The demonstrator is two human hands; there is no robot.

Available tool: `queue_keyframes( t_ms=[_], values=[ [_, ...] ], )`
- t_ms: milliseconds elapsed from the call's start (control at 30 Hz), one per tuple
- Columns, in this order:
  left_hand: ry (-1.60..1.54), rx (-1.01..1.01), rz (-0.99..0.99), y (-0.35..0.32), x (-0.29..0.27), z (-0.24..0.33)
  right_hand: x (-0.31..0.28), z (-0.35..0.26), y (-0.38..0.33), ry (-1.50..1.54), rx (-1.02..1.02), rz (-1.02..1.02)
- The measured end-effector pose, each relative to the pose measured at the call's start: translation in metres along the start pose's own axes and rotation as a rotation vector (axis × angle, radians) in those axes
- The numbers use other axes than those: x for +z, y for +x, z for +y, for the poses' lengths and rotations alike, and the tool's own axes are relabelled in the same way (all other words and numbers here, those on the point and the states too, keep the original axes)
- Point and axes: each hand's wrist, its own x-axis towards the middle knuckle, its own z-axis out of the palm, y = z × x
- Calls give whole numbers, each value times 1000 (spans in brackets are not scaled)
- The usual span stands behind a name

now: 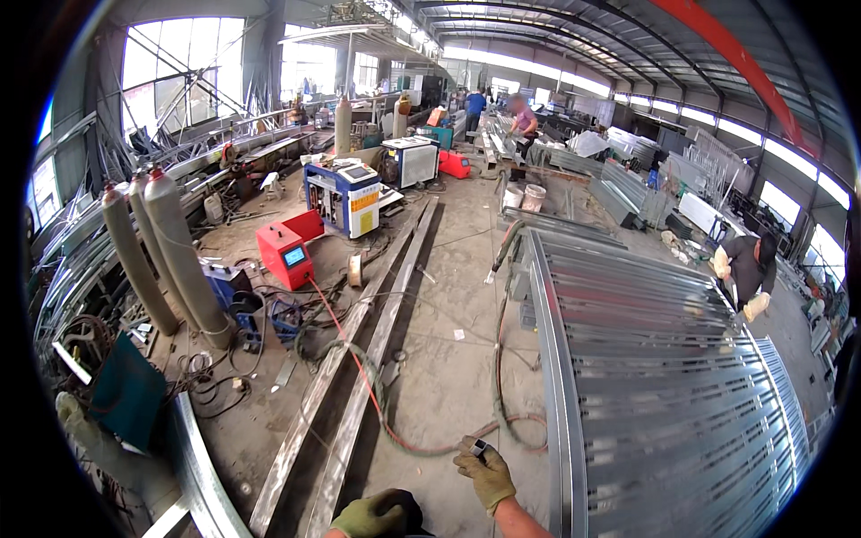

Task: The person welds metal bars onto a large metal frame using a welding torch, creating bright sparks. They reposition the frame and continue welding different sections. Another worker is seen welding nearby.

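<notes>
My right hand [487, 477], in a yellow-green work glove, is closed on a small dark-and-silver block [479, 446] held between thumb and fingers; its exact kind is too small to tell. At the bottom edge my left hand [372, 515], gloved alike, is curled in front of something dark, and its grip is hidden. Right of my right hand stands a large galvanized metal panel [664, 359] of parallel slats, with a long side rail [558, 394] nearest to me. A hose [499, 377] trails over the concrete floor just ahead of my right hand.
Two long metal beams [386, 314] lie on the floor at left. Beyond them are a red machine [285, 255], a blue-and-white machine [345, 199] and tall gas cylinders [179, 242]. A gloved person [749, 264] bends at the panel's far side; others work farther back.
</notes>
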Motion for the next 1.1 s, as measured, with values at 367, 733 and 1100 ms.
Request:
queue_keyframes(
  t_ms=[367, 733, 1100],
  values=[
    [182, -83, -41, 428, -95, 13, 2, -93, 348, -104, 50, 96],
    [156, 287, -380, 816, -111, 152, 0, -129, 680, 53, 89, 315],
    [-31, 29, -248, 1121, -156, 147, -29, -165, 1037, 0, -184, 636]
  ],
)
